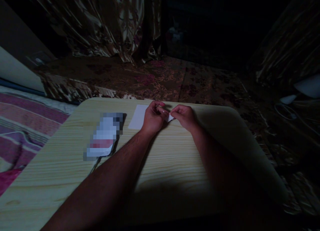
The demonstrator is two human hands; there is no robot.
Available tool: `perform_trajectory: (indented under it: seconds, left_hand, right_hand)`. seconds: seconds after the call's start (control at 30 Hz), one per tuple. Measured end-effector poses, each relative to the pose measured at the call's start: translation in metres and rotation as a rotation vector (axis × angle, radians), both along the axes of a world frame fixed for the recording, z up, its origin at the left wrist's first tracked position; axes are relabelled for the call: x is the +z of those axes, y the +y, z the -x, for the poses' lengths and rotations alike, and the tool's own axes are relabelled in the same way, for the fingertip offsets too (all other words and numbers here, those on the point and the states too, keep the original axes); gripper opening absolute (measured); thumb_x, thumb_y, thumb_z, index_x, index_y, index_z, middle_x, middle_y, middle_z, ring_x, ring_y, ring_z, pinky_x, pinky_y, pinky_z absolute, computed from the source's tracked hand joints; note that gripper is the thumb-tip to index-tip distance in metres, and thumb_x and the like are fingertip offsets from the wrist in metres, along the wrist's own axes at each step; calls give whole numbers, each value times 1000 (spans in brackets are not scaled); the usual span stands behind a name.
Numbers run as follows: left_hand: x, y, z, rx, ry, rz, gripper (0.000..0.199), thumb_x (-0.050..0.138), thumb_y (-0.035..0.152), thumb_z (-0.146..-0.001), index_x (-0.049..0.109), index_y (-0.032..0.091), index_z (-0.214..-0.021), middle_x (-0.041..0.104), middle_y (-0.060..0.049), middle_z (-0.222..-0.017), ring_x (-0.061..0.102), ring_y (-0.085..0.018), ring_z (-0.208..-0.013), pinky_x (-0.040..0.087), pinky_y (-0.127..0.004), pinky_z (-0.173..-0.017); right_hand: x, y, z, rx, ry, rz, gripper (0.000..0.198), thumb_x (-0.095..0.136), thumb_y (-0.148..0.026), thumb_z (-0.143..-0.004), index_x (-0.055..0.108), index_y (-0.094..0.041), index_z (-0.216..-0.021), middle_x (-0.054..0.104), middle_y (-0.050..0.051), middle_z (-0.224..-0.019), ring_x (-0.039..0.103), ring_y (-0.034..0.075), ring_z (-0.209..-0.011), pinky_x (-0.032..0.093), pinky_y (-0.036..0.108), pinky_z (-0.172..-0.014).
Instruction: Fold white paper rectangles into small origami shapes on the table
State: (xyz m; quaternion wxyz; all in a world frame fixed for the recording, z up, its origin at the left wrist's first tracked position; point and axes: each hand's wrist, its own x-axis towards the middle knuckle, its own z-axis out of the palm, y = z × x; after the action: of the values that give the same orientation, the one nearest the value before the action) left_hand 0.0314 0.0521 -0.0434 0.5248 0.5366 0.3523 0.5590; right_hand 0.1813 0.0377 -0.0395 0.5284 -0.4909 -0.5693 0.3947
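Wood-grain table (172, 154) is dimly lit. Near its far edge, white sheet (136, 118) is partly covered by left hand (153, 119). Between left hand and right hand (184, 116), small white piece (170, 117) is pinched by both; grips narrow, nearly closed.

The bench (175, 147) is pale yellow, wood-grained; on it, a white sheet (136, 117) and small white piece (170, 117). Left of the bench, pink-and-purple striped bedding (32, 116); beyond it, brown flowered cloth (160, 79).
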Motion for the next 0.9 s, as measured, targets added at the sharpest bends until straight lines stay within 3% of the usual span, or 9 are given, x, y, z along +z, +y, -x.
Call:
perform_trajectory:
  seconds: [0.5, 0.6, 0.7, 0.9]
  left_hand:
    - [1, -1, 0, -15, -13, 5, 36, 73, 18, -66, 53, 18, -95, 63, 2, -64, 57, -12, -53, 46, -24, -54]
    - [5, -4, 0, -44, -17, 25, 44, 74, 22, -66, 52, 18, -103, 65, 0, -73, 60, -13, -61, 48, -25, -59]
    - [8, -5, -1, -36, -10, 63, 59, 80, 22, -58, 51, 19, -109, 65, -1, -84, 61, -12, -69, 48, -24, -63]
    - [5, -3, 0, -34, 88, 49, 53, 78, 19, -57, 55, 18, -105, 58, 3, -72, 55, -10, -61, 43, -21, -56]
  right_hand:
    - [1, 0, 0, 7, 4, 19, 9, 66, -24, -68, 63, -16, -69, 62, -1, -60, 55, 11, -56, 42, 24, -54]
    - [2, 1, -1, -16, 32, 10, 9, 66, -25, -68, 63, -16, -69, 60, -2, -57, 53, 11, -54, 41, 23, -53]
    - [1, 3, -1, -60, 82, -21, 10, 66, -26, -69, 63, -16, -71, 58, -3, -54, 51, 9, -49, 39, 22, -50]
    - [-4, 6, -2, -95, 192, 21, 20, 68, -34, -70, 59, -18, -77, 62, -2, -63, 56, 10, -51, 45, 23, -52]
